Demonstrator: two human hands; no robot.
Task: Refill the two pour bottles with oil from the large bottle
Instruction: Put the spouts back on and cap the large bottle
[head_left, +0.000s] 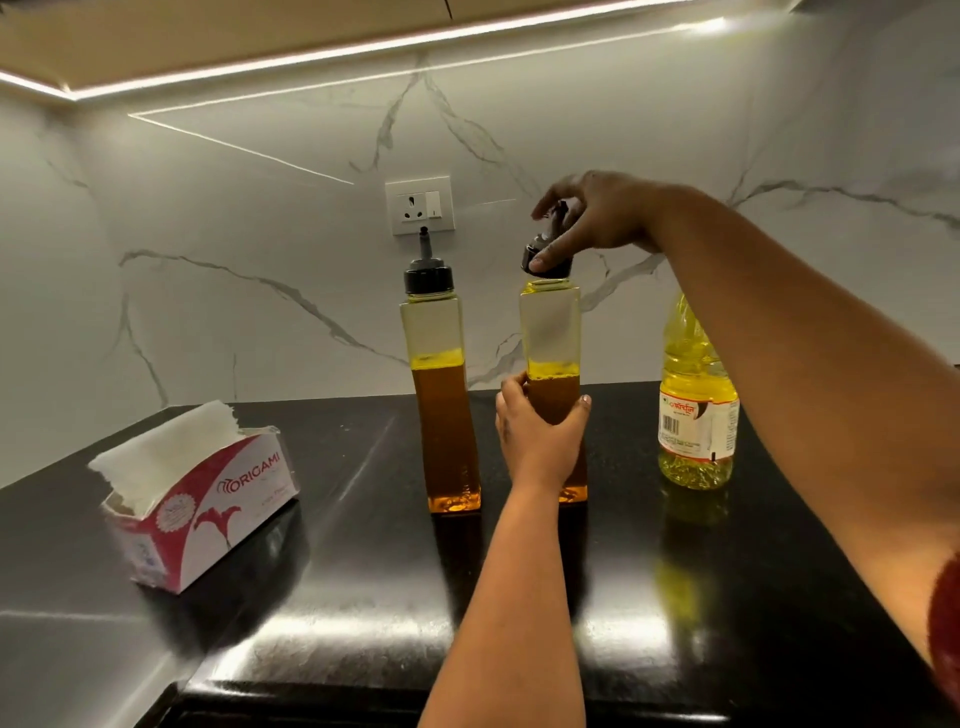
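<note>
Nearest the camera, the left hand (540, 423) wraps its fingers (511, 395) round the middle of the right pour bottle (551, 332), which stands upright on the black counter (363, 571). Above it the right hand (597, 218) pinches that bottle's black spout cap (545, 262), tilted just over the open neck. The second pour bottle (441, 384) stands capped just left, the large bottle (696, 400) of yellow oil stands right, and a tissue box (208, 499) sits far left.
</note>
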